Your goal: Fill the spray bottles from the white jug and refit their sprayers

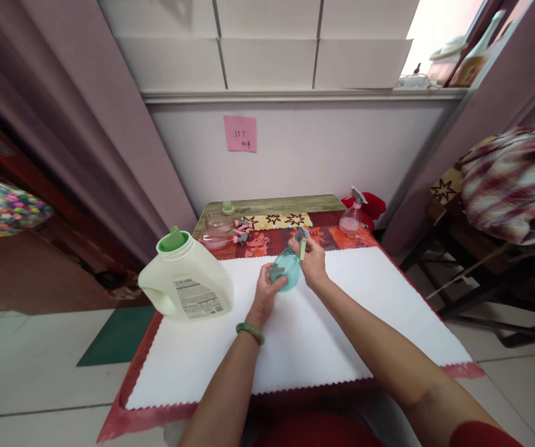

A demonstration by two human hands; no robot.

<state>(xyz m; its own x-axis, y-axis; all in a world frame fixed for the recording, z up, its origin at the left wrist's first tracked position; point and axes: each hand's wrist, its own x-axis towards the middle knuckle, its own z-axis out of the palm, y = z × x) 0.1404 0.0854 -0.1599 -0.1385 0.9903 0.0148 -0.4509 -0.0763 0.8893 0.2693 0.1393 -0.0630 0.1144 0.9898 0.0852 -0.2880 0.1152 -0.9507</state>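
A teal see-through spray bottle (288, 268) is tilted above the white mat, its top leaning up to the right. Around its lower body wrap the fingers of my left hand (266, 287), which has a green bangle at the wrist. My right hand (313, 261) is closed around the grey and pale green spray head (301, 239) at the bottle's neck. Whether the head is screwed on is hidden by my fingers. To the left stands a big pale jug (202, 276) with its green spout uncovered.
Two pink spray bottles (216, 240) lie at the back left near a green cap (228, 207). Another pink spray bottle (351, 217) stands upright at the back right by a red object (373, 208). A white mat (342, 335) covers the table's front.
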